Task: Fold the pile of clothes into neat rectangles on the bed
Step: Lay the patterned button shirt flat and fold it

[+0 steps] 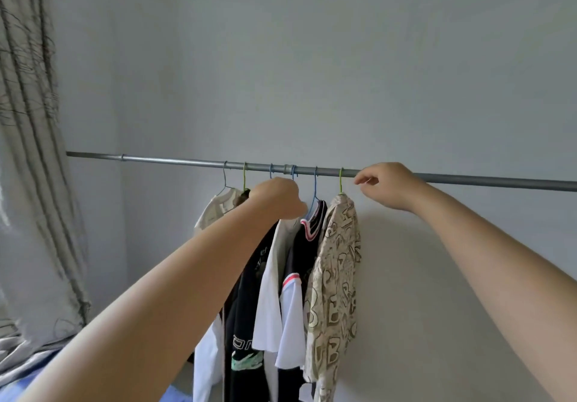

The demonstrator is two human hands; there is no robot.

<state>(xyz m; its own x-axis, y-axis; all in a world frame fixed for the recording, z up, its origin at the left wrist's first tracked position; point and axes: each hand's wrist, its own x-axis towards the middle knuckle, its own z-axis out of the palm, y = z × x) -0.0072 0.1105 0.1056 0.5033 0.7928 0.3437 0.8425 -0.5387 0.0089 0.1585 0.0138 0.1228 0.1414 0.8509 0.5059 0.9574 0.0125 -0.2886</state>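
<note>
Several shirts hang on wire hangers from a grey metal rail (pixel 175 160) along the wall. Rightmost is a beige shirt printed with letters (pixel 335 276) on a green hanger (pixel 341 180). Beside it hang a black shirt with a red-and-white collar (pixel 307 245), a white shirt (pixel 274 292), a black printed shirt (pixel 246 323) and a cream one (pixel 215 208). My left hand (pixel 278 197) is raised among the hangers, fingers curled round the neck of a blue hanger. My right hand (pixel 385 184) is at the rail just right of the green hanger, fingers loosely curled, holding nothing I can see.
A striped grey curtain (pixel 34 152) hangs at the left. Rumpled bedding with a blue patch (pixel 18 379) lies at the lower left corner. The plain grey wall (pixel 312 58) is behind the rail.
</note>
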